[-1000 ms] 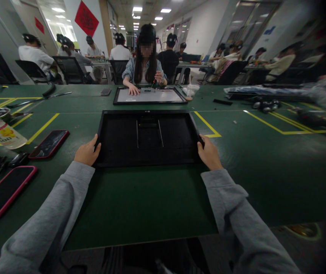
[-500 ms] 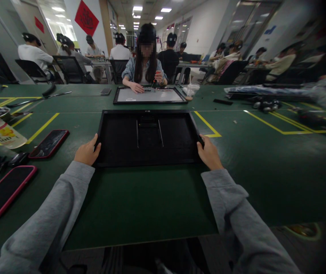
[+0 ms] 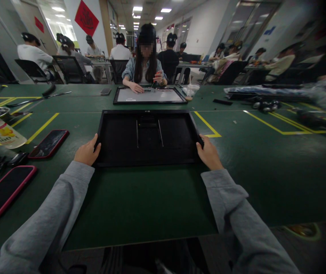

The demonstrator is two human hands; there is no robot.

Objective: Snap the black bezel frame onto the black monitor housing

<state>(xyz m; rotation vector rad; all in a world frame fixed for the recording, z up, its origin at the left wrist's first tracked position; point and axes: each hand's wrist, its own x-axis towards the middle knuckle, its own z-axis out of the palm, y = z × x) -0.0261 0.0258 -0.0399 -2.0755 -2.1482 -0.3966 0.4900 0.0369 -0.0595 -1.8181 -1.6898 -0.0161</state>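
your two hands pinch one black frame (image 3: 149,134) in front of you, mid-way across the green counter (image 3: 145,205); whether its underside touches the counter, you cannot tell from here. the fingers of your left hand (image 3: 87,151) are closed around its left edge, the fingers of your right hand (image 3: 210,153) around its right edge, with some fingertips hidden. two thin rods (image 3: 137,133) run inside the frame. to your left lie two phones (image 3: 8,188) in red-pink cases, one nearer you than the other, and just past them one bottle (image 3: 5,133). beyond the frame, one co-worker (image 3: 144,70) sits at one grey panel (image 3: 154,97), one hand on it, the other holding one tool. beside the panel stands one cup (image 3: 191,90).
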